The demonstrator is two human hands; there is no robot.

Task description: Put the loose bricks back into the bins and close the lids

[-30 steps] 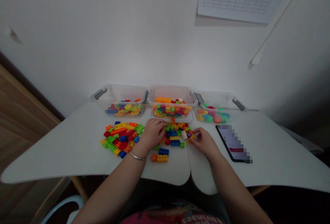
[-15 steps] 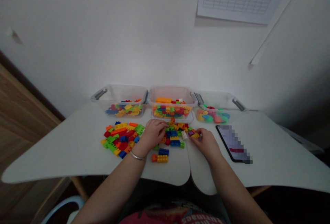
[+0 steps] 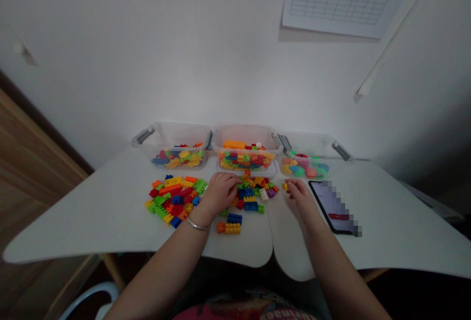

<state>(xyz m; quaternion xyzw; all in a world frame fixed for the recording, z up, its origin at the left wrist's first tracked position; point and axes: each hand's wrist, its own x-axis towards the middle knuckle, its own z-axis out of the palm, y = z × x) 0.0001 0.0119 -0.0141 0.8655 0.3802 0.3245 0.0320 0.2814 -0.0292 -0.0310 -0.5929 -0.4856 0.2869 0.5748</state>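
Observation:
My right hand (image 3: 299, 197) pinches a small yellow block (image 3: 285, 186) just above the table, right of the middle pile. Over the left side of that pile rests my left hand (image 3: 222, 192), fingers bent down among the blocks; what its fingertips touch is hidden. The pile includes a white block (image 3: 264, 194), a purple block (image 3: 271, 193) and blue blocks (image 3: 250, 206). Nearer me lie another blue block (image 3: 234, 219) and a yellow block (image 3: 232, 228) beside an orange one (image 3: 221, 227). A larger mixed pile (image 3: 176, 200) spreads left of my left hand.
Along the wall stand three clear bins: left (image 3: 178, 159), middle (image 3: 246, 159) and right (image 3: 304, 165), all holding colourful pieces. A phone (image 3: 333, 207) lies right of my right hand. The white table (image 3: 110, 212) has a seam near its middle.
My right hand has moved slightly right, away from the middle pile, with the yellow block between its fingers. My left hand is nearly where it was.

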